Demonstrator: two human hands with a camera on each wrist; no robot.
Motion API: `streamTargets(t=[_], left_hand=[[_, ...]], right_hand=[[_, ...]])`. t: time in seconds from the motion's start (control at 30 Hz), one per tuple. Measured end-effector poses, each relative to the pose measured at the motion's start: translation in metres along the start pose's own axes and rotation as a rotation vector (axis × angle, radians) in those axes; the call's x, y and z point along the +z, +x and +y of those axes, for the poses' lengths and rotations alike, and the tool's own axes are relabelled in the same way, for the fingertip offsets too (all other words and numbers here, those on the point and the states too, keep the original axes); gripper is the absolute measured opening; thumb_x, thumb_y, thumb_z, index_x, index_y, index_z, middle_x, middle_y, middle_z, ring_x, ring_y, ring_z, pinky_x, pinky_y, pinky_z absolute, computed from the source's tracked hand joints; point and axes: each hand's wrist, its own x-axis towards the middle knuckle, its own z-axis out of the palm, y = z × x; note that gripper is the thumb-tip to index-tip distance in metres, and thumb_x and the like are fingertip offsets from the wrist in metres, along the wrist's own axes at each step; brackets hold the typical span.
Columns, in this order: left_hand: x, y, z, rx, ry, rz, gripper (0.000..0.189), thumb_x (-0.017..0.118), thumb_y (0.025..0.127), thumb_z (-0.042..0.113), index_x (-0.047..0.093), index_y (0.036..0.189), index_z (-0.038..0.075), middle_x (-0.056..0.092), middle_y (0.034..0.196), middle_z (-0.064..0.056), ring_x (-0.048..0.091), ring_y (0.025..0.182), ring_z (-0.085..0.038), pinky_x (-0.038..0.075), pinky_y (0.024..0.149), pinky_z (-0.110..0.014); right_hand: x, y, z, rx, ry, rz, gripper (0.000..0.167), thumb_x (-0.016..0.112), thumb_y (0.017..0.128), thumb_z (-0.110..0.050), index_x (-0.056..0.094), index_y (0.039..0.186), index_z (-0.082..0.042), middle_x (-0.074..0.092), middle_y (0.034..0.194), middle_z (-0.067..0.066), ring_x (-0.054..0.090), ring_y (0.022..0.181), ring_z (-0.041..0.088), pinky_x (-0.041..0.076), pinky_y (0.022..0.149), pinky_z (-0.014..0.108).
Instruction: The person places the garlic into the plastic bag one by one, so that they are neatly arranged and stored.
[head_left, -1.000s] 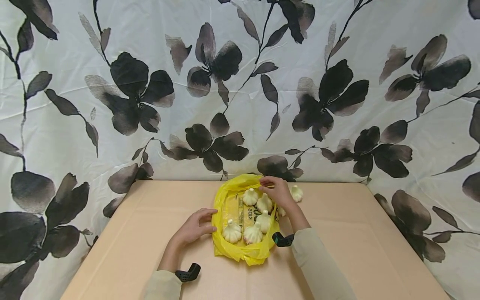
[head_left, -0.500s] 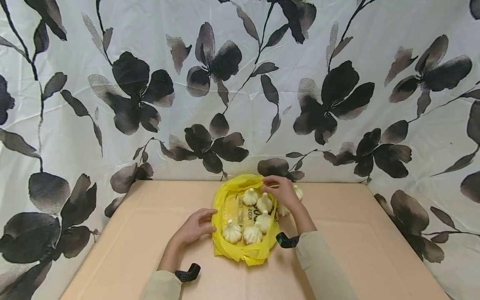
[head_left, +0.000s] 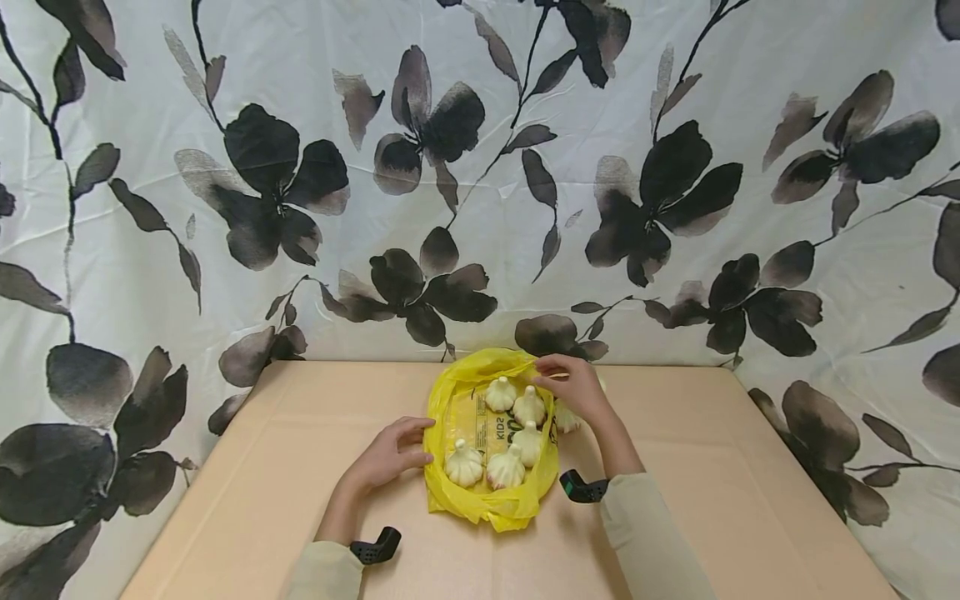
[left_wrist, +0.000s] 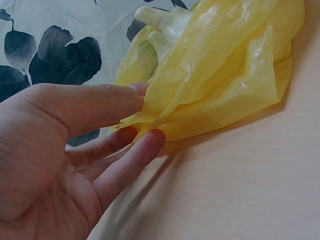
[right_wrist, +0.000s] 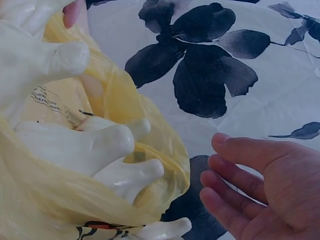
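A yellow plastic bag point(head_left: 491, 508) lies on the table with its mouth spread wide. Several white garlic bulbs point(head_left: 464, 463) sit inside it, stems mostly up. At the bag's left rim my left hand point(head_left: 390, 457) pinches the thin film; in the left wrist view a fold of it runs between the thumb point(left_wrist: 110, 102) and fingers. My right hand point(head_left: 573, 387) hovers at the bag's far right rim. Seen from the right wrist, its fingers point(right_wrist: 225, 200) are loosely bent, hold nothing and stand apart from the bag. Another garlic bulb point(head_left: 567, 418) lies outside the bag, partly under the right hand.
The tan table point(head_left: 712, 483) ends at the back against a white cloth point(head_left: 510, 250) printed with dark flowers. A further bulb behind the right hand is almost wholly hidden. Each wrist wears a black band point(head_left: 377, 547).
My right hand has drifted a little to the right, off the bag's rim, covering more of the bulbs outside. The left hand, the bag and the bulbs in it stay put.
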Motion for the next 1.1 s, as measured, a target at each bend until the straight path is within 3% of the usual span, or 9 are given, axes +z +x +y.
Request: streamTargets(t=[0.6, 1.1], left_hand=[[-0.009, -0.014, 0.001, 0.024, -0.018, -0.045, 0.054, 0.074, 0.084, 0.023, 0.055, 0.134, 0.014, 0.054, 0.133, -0.007, 0.057, 0.122, -0.030, 0.045, 0.105, -0.049], [-0.008, -0.015, 0.002, 0.024, -0.025, -0.043, 0.054, 0.074, 0.083, 0.022, 0.056, 0.133, 0.014, 0.054, 0.135, -0.007, 0.056, 0.122, -0.031, 0.044, 0.105, -0.050]], right_hand=[[-0.010, -0.031, 0.001, 0.046, -0.042, 0.076, 0.032, 0.071, 0.086, -0.010, 0.067, 0.117, -0.002, 0.069, 0.111, 0.016, 0.066, 0.101, 0.030, 0.055, 0.091, 0.044], [-0.013, -0.035, 0.018, 0.044, -0.063, 0.079, 0.033, 0.071, 0.086, -0.008, 0.067, 0.117, 0.001, 0.070, 0.108, 0.017, 0.066, 0.098, 0.031, 0.055, 0.091, 0.046]])
